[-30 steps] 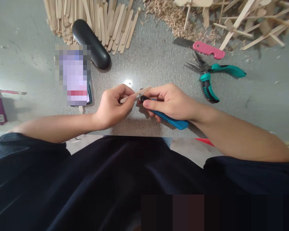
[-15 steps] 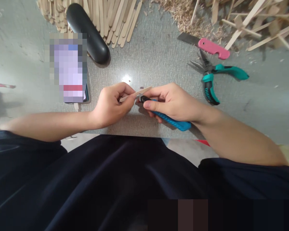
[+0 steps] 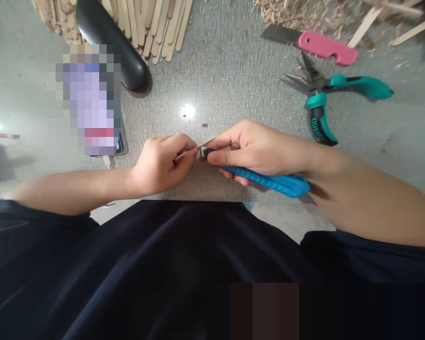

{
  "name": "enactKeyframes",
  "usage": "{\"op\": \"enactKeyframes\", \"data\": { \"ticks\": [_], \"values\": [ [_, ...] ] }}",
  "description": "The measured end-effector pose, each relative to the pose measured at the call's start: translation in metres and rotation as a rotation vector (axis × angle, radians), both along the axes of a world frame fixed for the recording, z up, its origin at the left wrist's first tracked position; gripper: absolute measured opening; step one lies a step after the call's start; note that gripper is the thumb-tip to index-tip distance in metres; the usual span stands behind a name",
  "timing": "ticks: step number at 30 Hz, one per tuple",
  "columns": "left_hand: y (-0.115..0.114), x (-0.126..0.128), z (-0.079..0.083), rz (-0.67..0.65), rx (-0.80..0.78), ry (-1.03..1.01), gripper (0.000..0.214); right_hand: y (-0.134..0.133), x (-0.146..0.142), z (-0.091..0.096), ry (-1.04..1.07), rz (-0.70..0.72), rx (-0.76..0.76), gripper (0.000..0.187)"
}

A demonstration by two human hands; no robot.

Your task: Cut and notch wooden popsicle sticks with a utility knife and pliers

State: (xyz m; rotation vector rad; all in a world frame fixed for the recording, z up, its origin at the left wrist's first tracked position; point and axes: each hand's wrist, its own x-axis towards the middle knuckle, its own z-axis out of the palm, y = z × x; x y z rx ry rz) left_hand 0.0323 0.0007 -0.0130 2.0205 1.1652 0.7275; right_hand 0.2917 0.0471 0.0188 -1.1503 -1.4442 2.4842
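Note:
Between the fingers of my left hand (image 3: 166,163) is a thin wooden craft stick (image 3: 206,142), tilted up to the right and seen nearly edge-on. My right hand (image 3: 248,151) is wrapped round a blue utility knife (image 3: 269,180), thumb near its black front end. The knife's tip lies against or very close to the stick, just right of my left fingertips; the blade is mostly hidden. My right forefinger reaches the stick's far end. Both hands are close together above the table's near edge.
A phone (image 3: 92,104) with a cable and a black case (image 3: 113,47) lie left. Behind are stacked craft sticks (image 3: 159,28). At right are a pink folding knife (image 3: 327,47), open pliers (image 3: 317,89) and wood shavings (image 3: 304,16) on the grey table (image 3: 226,71).
The view has shifted a little. The utility knife's handle has swung outward to the right, and the stick has turned from showing its flat face to nearly edge-on. Both grips are kept.

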Motion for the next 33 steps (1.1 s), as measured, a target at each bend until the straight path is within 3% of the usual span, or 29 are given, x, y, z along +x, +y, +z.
{"op": "enactKeyframes", "data": {
  "ticks": [6, 15, 19, 23, 27, 33],
  "values": [
    [-0.0013, -0.001, 0.0012, 0.004, -0.013, 0.012, 0.016, -0.0039, -0.005, 0.0013, -0.061, -0.006, 0.048, 0.026],
    [0.0023, -0.002, 0.0054, 0.052, -0.083, 0.004, 0.022, 0.0014, 0.0012, -0.0026, 0.061, -0.022, -0.082, 0.042],
    [0.0048, -0.0028, 0.0065, 0.048, -0.087, -0.016, 0.022, -0.0026, -0.0035, -0.0017, 0.048, -0.075, -0.001, 0.031],
    [0.005, -0.003, 0.0064, 0.05, -0.103, -0.009, 0.022, -0.0065, -0.0074, -0.0003, 0.025, -0.103, 0.065, 0.038],
    [0.0023, -0.0035, 0.0035, 0.022, -0.049, -0.014, 0.018, -0.0045, -0.006, 0.0, 0.009, -0.068, 0.033, 0.03],
    [-0.0047, -0.0047, -0.0012, -0.027, 0.06, 0.044, 0.017, -0.0007, -0.0016, 0.0001, -0.017, 0.016, 0.033, 0.043]
  ]
}}
